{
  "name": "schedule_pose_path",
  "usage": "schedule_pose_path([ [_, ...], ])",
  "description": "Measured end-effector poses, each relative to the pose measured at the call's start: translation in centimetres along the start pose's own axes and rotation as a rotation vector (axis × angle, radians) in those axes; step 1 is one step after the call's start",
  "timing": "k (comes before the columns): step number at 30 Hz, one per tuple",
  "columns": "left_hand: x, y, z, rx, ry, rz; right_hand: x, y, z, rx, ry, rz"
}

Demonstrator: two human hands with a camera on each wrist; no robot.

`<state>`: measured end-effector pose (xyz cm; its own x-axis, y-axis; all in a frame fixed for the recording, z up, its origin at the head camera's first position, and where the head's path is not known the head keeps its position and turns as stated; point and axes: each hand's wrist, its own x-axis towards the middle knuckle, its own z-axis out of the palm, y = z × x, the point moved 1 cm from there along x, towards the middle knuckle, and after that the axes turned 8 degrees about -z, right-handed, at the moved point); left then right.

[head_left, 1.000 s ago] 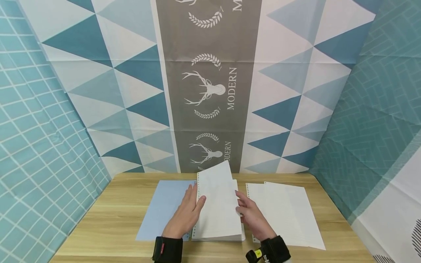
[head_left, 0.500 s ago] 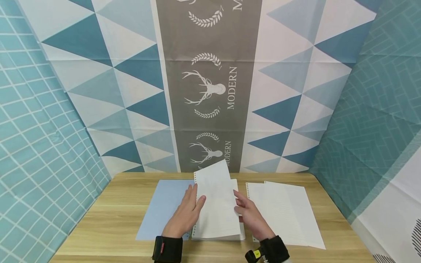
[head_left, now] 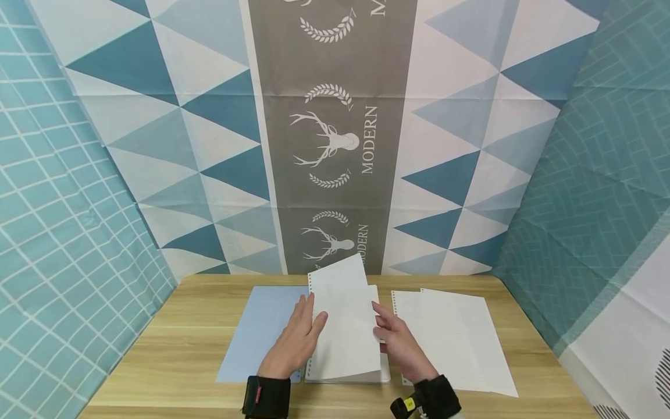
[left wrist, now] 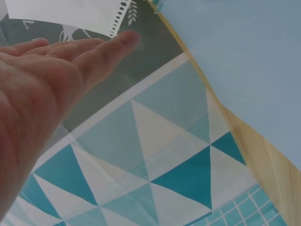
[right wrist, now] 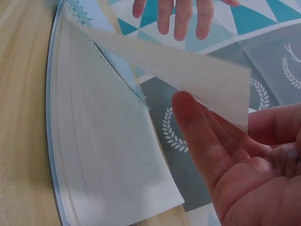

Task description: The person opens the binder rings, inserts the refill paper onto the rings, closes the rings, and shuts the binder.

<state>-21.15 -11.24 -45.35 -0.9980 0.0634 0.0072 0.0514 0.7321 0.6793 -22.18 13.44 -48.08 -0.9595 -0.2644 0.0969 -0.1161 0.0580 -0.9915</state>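
A loose-leaf notebook point(right wrist: 103, 155) lies opened with its light blue cover point(head_left: 262, 331) turned to the left. One white sheet point(head_left: 342, 317) with holes along its left edge slants up from the page stack, its far end raised; near the binding rings point(right wrist: 80, 12) its lower end stays close to the stack. My right hand point(head_left: 403, 346) pinches the sheet's right edge between thumb and fingers. Beside the holed edge is my left hand point(head_left: 295, 337), fingers straight and holding nothing. Whether it touches the sheet cannot be told.
Two overlapping loose sheets point(head_left: 460, 343) with punched holes lie right of the notebook. All rests on a wooden table point(head_left: 173, 337). Patterned cloth point(head_left: 335, 145) hangs behind the table's far edge, with tiled-pattern cloth point(head_left: 68, 203) on the left.
The raised sheet has shifted slightly left, its holed edge now nearer the left hand's fingers. My right hand moved a little left with it; the left hand stayed put.
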Motion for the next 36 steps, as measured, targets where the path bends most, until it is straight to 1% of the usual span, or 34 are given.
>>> schedule_pose_path([
  [5, 0.0, 0.0, 0.0, -0.002, -0.005, 0.003, 0.1, 0.0, 0.1, -0.021, -0.017, -0.002],
  [10, 0.1, 0.1, 0.0, 0.007, -0.003, -0.008, 0.2, 0.1, -0.1, -0.028, 0.003, 0.008],
  [15, 0.1, 0.1, 0.1, 0.011, -0.005, -0.022, 0.4, 0.4, -0.3, 0.006, 0.017, 0.015],
  [19, 0.0, 0.1, 0.3, 0.011, -0.018, -0.029, 0.5, 0.6, -0.4, 0.023, 0.025, 0.024],
  [23, 0.1, 0.1, 0.4, 0.023, -0.049, -0.039, 0.4, 0.8, -0.4, 0.025, 0.029, 0.033],
  [28, 0.1, 0.1, 0.8, 0.029, -0.116, -0.037, 0.5, 1.2, -0.4, 0.039, 0.025, 0.05],
  [32, 0.0, 0.1, 1.2, 0.028, -0.142, -0.048, 0.5, 1.5, -0.5, 0.051, 0.023, 0.054],
  [36, 0.1, 0.0, 1.6, 0.035, -0.154, -0.059, 0.6, 1.8, -0.6, 0.058, 0.021, 0.06],
])
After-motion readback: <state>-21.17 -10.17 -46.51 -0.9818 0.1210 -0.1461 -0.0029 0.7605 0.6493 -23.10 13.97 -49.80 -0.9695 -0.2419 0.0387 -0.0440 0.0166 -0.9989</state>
